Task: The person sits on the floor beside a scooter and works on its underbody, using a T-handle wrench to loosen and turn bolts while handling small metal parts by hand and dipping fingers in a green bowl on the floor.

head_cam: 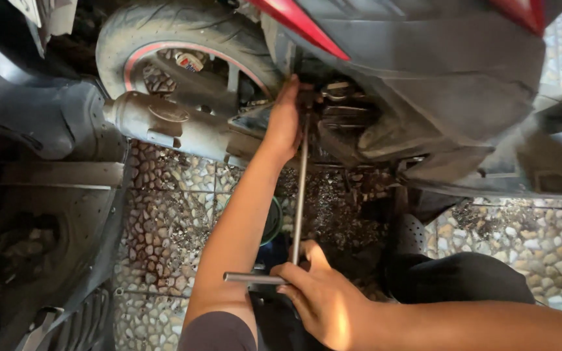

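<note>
A long metal T-handle wrench runs from near me up into the underside of a scooter's engine. My left hand reaches forward and steadies the far end of the shaft where it meets the engine. My right hand is closed around the cross handle at the near end. Above the left hand are the rear tyre with its red-striped rim and the grey exhaust pipe.
The scooter's dark body panels with red trim hang overhead. A green container sits on the pebble-patterned floor under my left forearm. A black perforated shoe and my dark-clothed knee are at right. Another vehicle's dark panels crowd the left.
</note>
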